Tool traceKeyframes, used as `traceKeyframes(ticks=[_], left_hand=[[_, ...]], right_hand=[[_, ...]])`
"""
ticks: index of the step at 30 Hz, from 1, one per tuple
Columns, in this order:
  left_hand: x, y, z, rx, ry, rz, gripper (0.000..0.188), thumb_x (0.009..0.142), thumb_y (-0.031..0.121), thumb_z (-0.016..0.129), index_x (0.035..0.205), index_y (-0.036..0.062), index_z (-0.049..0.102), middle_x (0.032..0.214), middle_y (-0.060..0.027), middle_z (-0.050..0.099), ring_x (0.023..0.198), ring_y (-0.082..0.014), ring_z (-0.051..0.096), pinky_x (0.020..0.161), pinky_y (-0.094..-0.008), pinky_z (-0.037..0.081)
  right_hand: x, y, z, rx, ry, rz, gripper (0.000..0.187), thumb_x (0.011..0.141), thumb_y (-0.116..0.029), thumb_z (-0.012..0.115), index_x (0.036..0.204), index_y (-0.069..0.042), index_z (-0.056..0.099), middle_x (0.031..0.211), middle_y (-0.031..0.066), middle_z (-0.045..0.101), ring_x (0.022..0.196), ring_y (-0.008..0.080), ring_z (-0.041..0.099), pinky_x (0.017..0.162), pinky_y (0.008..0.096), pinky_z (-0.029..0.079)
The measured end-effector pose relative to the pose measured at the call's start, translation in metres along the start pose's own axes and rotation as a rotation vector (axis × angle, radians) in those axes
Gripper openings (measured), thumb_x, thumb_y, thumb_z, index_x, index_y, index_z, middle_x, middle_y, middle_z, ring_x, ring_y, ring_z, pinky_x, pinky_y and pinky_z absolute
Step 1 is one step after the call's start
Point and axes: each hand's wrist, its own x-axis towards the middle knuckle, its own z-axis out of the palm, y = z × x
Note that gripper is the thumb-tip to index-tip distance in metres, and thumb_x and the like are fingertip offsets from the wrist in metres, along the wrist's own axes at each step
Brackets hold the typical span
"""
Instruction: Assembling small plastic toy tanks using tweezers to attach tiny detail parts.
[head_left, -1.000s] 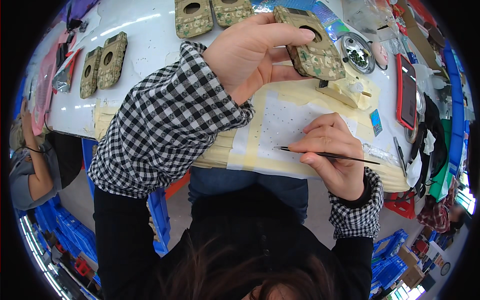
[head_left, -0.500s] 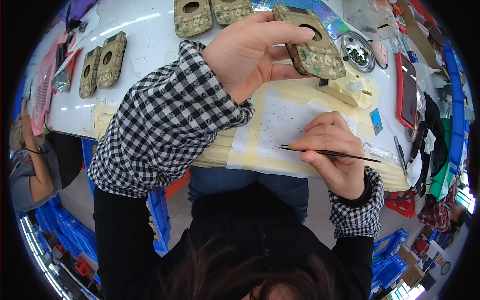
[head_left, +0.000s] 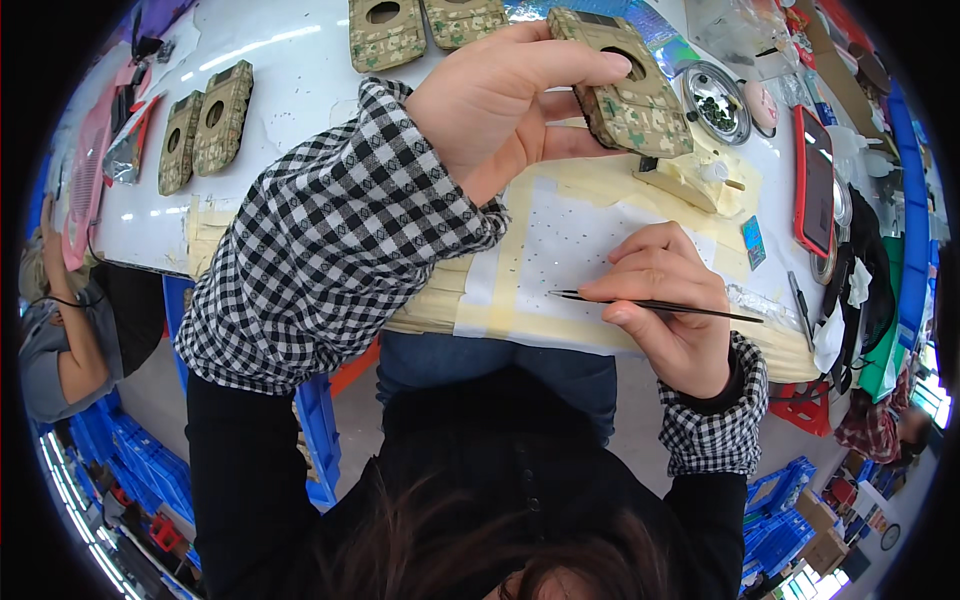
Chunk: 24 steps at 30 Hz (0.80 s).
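Note:
My left hand [head_left: 510,100] grips a camouflage-patterned plastic casing [head_left: 640,105] with a round hole, tilted above the table, thumb at the hole's edge. My right hand [head_left: 665,300] pinches dark, thin tweezers [head_left: 690,311], tips pointing left. Those tips hover over or touch a white paper sheet [head_left: 560,240] dotted with many tiny dark specks; which one I cannot tell. Whether the tips hold a speck is too small to make out. Two similar casings [head_left: 388,40] lie beyond my left hand, and two more casings [head_left: 223,118] rest at the far left.
Right of the sheet lie a cream block [head_left: 690,180], a round metal dish [head_left: 715,104] with dark bits, a red-cased phone [head_left: 815,180] and a pen [head_left: 800,305]. A pink comb-like thing [head_left: 88,180] is at the table's left edge. Another person [head_left: 75,340] sits at the left.

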Motion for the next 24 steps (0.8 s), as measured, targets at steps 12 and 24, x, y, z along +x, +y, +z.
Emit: traceKeyframes(ticks=[12,24], left_hand=[[0.0005,0.0000,0.0005,0.000,0.010,-0.002,0.036,0.088,0.014,0.063,0.117,-0.0009,0.049,0.113,-0.0102,0.057,0.103,-0.0224,0.060,0.088,-0.0396,0.054],[0.0009,0.0003,0.0017,0.012,0.007,-0.001,0.034,0.088,0.014,0.063,0.116,-0.0012,0.050,0.112,-0.0106,0.057,0.102,-0.0227,0.060,0.088,-0.0401,0.054]], right_hand=[[-0.0003,0.0003,0.0000,0.004,0.000,0.001,0.015,0.075,-0.012,0.075,0.088,-0.005,0.073,0.080,0.0053,0.068,0.083,0.0234,0.056,0.078,0.0332,0.045],[-0.0015,0.0009,0.0000,-0.003,0.029,0.009,0.015,0.076,-0.012,0.074,0.088,-0.005,0.073,0.081,0.0051,0.067,0.084,0.0225,0.055,0.078,0.0319,0.046]])
